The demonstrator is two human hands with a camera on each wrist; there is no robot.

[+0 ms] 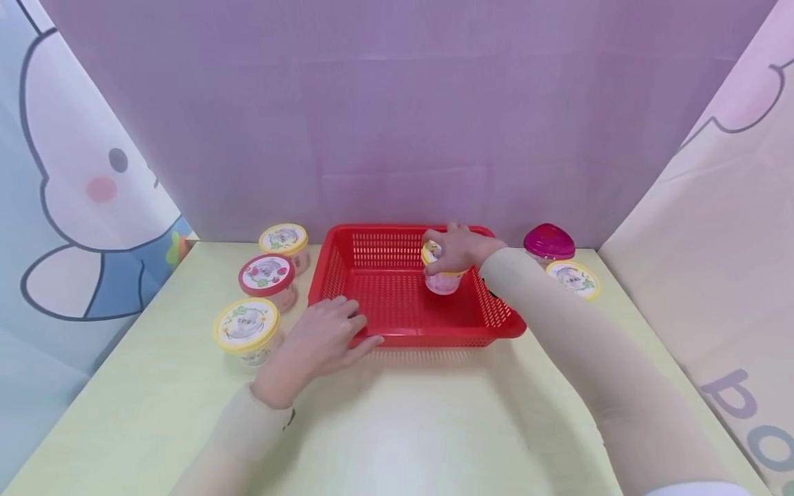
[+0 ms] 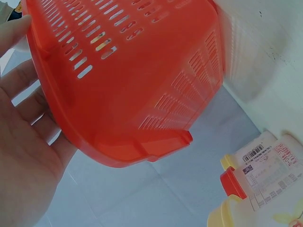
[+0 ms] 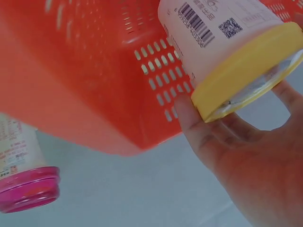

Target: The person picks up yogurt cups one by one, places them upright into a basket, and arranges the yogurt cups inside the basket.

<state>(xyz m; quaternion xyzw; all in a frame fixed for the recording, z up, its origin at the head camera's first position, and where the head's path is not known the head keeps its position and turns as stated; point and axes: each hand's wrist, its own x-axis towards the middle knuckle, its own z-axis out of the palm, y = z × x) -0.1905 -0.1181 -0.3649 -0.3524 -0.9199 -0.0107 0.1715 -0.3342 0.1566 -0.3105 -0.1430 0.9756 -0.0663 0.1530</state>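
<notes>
My right hand (image 1: 457, 249) grips a clear tub with a yellow lid (image 1: 443, 282) from above, inside the right part of a red plastic basket (image 1: 403, 336). In the right wrist view, fingers and thumb hold the rim of the yellow lid (image 3: 251, 71), and a barcode shows on the tub's side. My left hand (image 1: 325, 332) holds the basket's front left corner; in the left wrist view its fingers pass over the red rim (image 2: 61, 123). The basket's visible floor bears no other tub.
Left of the basket stand two yellow-lidded tubs (image 1: 247, 325) and a red-lidded tub (image 1: 267, 274). To the right are a tub with a domed magenta lid (image 1: 549, 241) and another yellow-lidded tub (image 1: 573, 278), partly behind my forearm. A purple cloth wall (image 1: 397, 124) closes the back.
</notes>
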